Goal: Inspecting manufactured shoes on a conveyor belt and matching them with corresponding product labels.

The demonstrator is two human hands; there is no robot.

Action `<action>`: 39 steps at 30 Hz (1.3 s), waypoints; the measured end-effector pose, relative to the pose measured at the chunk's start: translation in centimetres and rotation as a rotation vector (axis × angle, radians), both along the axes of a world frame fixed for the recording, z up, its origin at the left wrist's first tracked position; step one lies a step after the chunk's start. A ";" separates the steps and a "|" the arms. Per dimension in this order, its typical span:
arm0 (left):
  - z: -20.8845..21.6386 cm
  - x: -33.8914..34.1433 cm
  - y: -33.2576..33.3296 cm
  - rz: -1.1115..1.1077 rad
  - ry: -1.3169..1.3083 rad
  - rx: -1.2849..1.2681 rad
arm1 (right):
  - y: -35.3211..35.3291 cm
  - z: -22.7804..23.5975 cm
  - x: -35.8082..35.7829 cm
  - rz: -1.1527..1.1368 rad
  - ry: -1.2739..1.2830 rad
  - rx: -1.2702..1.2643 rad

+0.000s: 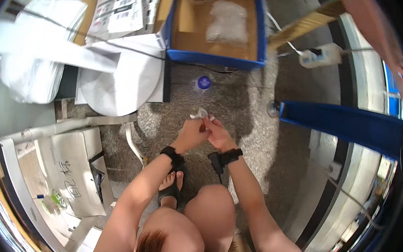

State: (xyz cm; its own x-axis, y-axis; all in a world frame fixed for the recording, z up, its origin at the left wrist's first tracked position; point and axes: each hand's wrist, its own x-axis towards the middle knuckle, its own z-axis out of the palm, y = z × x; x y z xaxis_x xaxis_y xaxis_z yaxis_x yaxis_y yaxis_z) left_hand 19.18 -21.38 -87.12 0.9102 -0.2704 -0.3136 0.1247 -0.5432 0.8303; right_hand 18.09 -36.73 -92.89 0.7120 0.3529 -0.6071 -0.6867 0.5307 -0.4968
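Note:
My hands meet in front of my knees, above the stone floor. My left hand is closed, its fingers curled around the lower part of a small, thin, curled white piece. The thumb and fingers of my right hand pinch the same piece from the other side. I cannot make out what the piece is; it may be tissue or soft plastic. Just beyond my hands stands a clear bottle with a blue-purple cap, apart from both hands. Black bands circle both my wrists.
A blue-rimmed box holding a clear plastic bag lies ahead. To the left are a round white board, white plastic bags and a cardboard sheet. At right are a white jug and a blue beam.

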 end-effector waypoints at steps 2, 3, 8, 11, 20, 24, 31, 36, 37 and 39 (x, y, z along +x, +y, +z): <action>4.4 -0.1 -1.4 -0.247 0.189 -0.296 | -3.2 7.6 -2.1 0.055 -0.136 -0.108; 6.8 0.4 -2.5 -0.404 0.254 -0.375 | -5.1 9.7 -3.9 0.013 -0.202 -0.293; 15.9 1.6 -3.7 -1.070 0.511 -0.570 | -7.6 24.9 -11.2 0.003 -0.406 -0.644; 22.3 4.7 -5.6 -1.395 0.392 -0.589 | -10.1 29.7 -18.3 -0.240 -0.264 -1.032; 29.0 3.9 -6.1 -0.847 -0.059 -0.211 | -12.1 32.7 -58.4 -2.079 -0.150 -1.495; 26.3 3.2 -2.6 -0.620 0.173 -0.294 | -11.2 40.1 -71.3 -1.744 0.639 -1.873; 32.0 1.5 -2.2 -0.781 -0.138 -0.011 | -15.8 40.5 -64.4 -0.104 0.871 -2.155; 30.9 -1.7 0.5 -0.747 -0.338 -0.203 | -8.9 43.0 -23.6 -0.010 -0.356 -1.796; 30.5 -2.0 3.1 -0.651 -0.234 -0.177 | -6.9 40.8 -17.6 0.045 -0.597 -1.573; 30.2 -3.6 7.1 -0.511 -0.130 -0.131 | -0.9 38.8 -7.0 0.025 -1.093 -1.322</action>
